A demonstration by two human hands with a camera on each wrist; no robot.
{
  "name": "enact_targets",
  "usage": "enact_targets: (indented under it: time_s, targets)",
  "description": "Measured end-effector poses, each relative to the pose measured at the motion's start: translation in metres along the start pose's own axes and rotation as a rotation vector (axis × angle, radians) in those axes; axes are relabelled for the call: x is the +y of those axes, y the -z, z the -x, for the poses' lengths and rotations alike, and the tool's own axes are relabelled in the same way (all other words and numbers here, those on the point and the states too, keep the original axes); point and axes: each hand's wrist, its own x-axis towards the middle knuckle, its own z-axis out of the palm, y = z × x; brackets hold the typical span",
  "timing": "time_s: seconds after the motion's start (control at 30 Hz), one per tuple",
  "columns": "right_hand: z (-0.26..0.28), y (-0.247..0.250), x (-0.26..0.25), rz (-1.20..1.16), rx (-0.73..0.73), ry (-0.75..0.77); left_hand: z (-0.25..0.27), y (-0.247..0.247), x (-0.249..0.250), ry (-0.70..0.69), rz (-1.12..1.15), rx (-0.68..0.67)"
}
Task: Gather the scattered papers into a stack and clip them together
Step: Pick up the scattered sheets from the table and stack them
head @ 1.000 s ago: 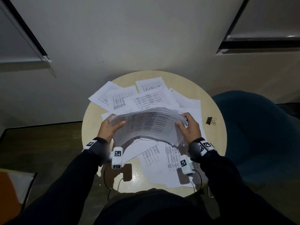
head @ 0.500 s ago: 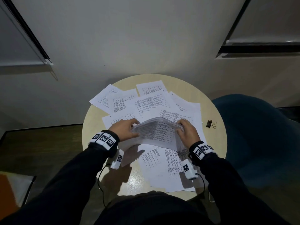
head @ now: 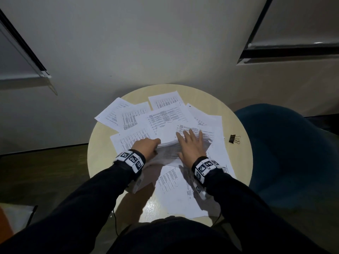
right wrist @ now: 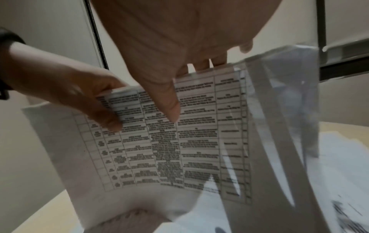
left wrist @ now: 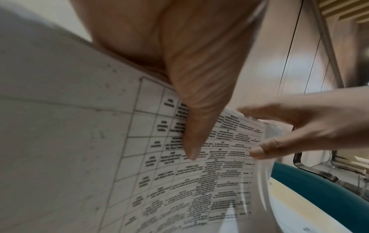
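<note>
The round bench (head: 236, 162) fills the middle of the head view, with a teal chair (head: 286, 153) at its right. Loose printed papers (head: 165, 116) cover the bench's centre and upper part. A gathered stack (head: 168, 149) is held on edge at frame centre, its sheets bowed. The left hand (head: 146, 146) pinches the stack's left end; the right hand (head: 191, 143) lies over its top, fingers straight, thumb against the printed face. A black binder clip (head: 233, 139) sits at mid-right, apart from the papers.
</note>
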Motion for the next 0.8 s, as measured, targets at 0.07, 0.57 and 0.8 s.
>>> enact_targets:
  time_s: [0.07, 0.57, 0.8]
  targets:
    - [0.003, -0.007, 0.007, 0.014, -0.027, -0.01, 0.001, -0.004, -0.003, 0.003, 0.011, -0.005]
    - [0.013, -0.015, 0.063, -1.029, 0.181, -0.615, 0.013, 0.009, -0.032, 0.146, 0.401, 0.148]
    - [0.013, -0.023, 0.04, -1.55, -0.187, -0.592, 0.015, -0.015, -0.032, 0.208, 1.128, 0.085]
